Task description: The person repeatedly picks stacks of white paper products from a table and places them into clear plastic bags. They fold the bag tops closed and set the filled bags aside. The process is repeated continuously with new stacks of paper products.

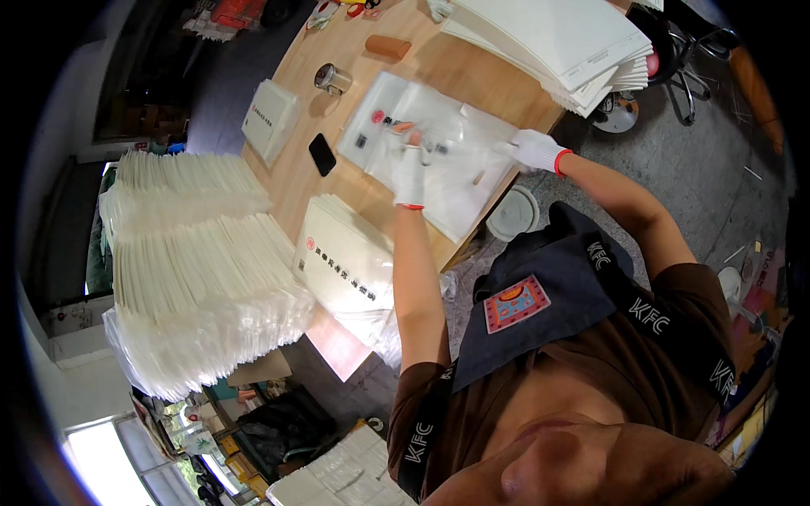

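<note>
Both my hands wear white gloves with red cuffs. My left hand (pixel 408 169) presses down on a clear plastic bag (pixel 460 181) that lies on the wooden table (pixel 295 181), fingers near the bag's top. At the bag's right edge, my right hand (pixel 533 149) pinches the plastic. Under and behind the bag lies a pile of more clear bags (pixel 380 114) with small dark and red marks. A stack of white printed envelopes (pixel 346 270) sits just left of my left forearm.
A black phone (pixel 321 154), a metal tape roll (pixel 332 78), a brown block (pixel 388 46) and a white box (pixel 269 118) lie on the table. Large white sheets (pixel 557 42) are stacked at the far end. A tall heap of white bags (pixel 198 270) stands left.
</note>
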